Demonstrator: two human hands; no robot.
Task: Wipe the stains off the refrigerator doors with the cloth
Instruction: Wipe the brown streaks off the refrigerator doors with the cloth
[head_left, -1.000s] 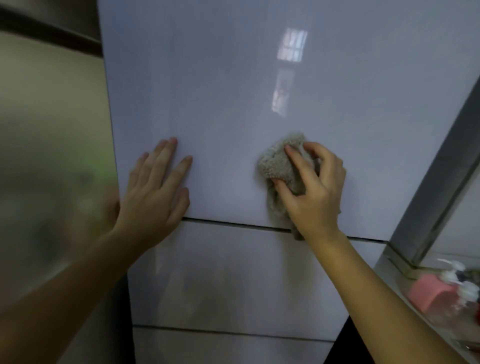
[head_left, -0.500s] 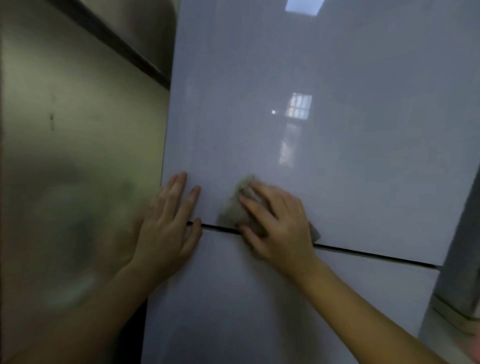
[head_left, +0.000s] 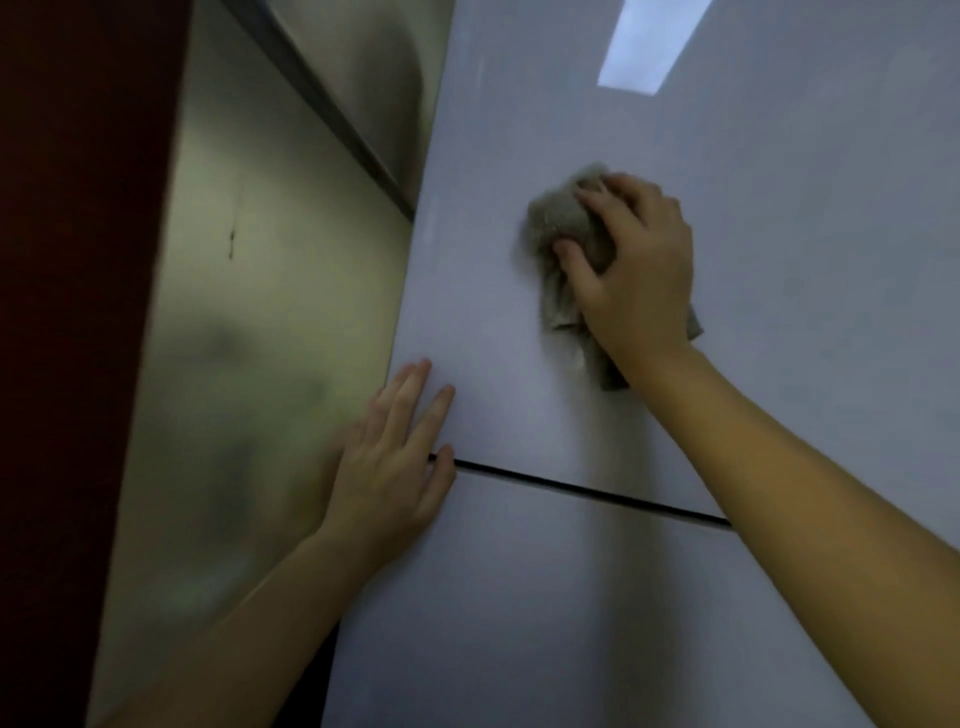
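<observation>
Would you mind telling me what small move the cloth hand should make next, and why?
Probably sweep the cloth rightward across the upper door: the right hand grips it against the door's left half, the left hand lies flat at the seam, and most of the door lies to its right.

Bare forearms (head_left: 779, 467), bare hands (head_left: 639, 270)

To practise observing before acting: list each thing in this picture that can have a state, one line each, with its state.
upper door, closed, glossy, no stain clear to see.
lower door, closed, flush below the upper door.
cloth, bunched, pressed on the upper door, one end hanging.
right hand, grips the cloth.
left hand, flat, fingers straight, resting over the seam between the doors.
</observation>
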